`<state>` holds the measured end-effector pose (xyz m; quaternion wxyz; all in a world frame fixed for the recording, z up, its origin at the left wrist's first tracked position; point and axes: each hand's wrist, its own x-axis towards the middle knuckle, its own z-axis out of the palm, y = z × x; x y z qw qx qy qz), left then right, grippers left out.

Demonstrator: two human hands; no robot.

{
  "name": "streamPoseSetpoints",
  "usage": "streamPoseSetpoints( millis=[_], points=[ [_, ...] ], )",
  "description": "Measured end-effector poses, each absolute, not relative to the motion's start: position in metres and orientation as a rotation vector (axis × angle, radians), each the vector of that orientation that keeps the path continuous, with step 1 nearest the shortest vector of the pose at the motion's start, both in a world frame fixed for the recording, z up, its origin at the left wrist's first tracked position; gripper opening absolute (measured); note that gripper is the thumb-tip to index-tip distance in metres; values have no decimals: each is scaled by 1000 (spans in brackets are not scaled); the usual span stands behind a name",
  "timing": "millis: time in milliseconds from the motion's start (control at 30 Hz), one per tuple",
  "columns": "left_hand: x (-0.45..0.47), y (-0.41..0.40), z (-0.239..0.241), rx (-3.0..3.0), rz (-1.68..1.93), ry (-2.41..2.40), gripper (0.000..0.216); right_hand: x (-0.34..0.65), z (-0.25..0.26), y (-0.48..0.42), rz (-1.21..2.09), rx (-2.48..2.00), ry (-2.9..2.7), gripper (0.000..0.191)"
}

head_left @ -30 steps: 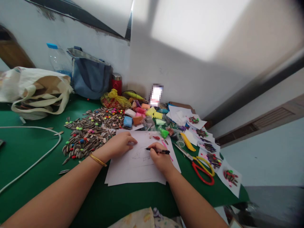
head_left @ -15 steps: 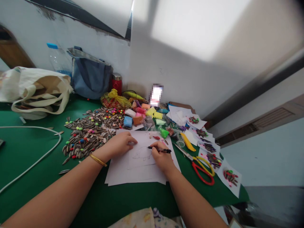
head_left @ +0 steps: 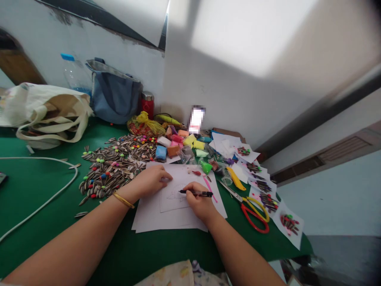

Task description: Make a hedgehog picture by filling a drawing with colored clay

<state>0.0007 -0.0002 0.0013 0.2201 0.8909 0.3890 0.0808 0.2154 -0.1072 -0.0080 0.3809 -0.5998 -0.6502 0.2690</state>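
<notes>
My right hand point(head_left: 200, 200) is closed around a black pen point(head_left: 200, 193), its tip at a line drawing of an animal-like shape point(head_left: 175, 194) on a small white sheet point(head_left: 168, 205). That sheet lies on larger white paper point(head_left: 149, 220). My left hand point(head_left: 156, 179) rests on the paper's upper left part, fingers extended and a little apart, pressing it flat. A gold bangle point(head_left: 123, 200) circles the left wrist. Beyond the right hand lie a pink strip point(head_left: 210, 188) and a small red piece point(head_left: 196, 172) on the paper.
Sunflower seeds point(head_left: 113, 171) mixed with coloured bits spread left of the paper. Clay packets point(head_left: 172, 151) lie behind it. Scissors point(head_left: 253, 210), a yellow cutter point(head_left: 236, 178) and seed-covered cards point(head_left: 288, 224) are at right. A white cable point(head_left: 59, 190), bags point(head_left: 116, 95) and a red flask point(head_left: 147, 105) stand left and back.
My right hand has shifted slightly left and down with the pen, its tip now inside the drawn shape. The pink strip has come into sight. My left hand stays in place.
</notes>
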Motion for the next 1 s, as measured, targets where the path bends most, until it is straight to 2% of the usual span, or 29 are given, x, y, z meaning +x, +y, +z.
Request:
streamPoseSetpoints(
  millis=[1000],
  points=[
    [2, -2, 4, 2457, 212, 1088, 32, 214, -10, -107, 691, -1557, -1678, 17]
  ],
)
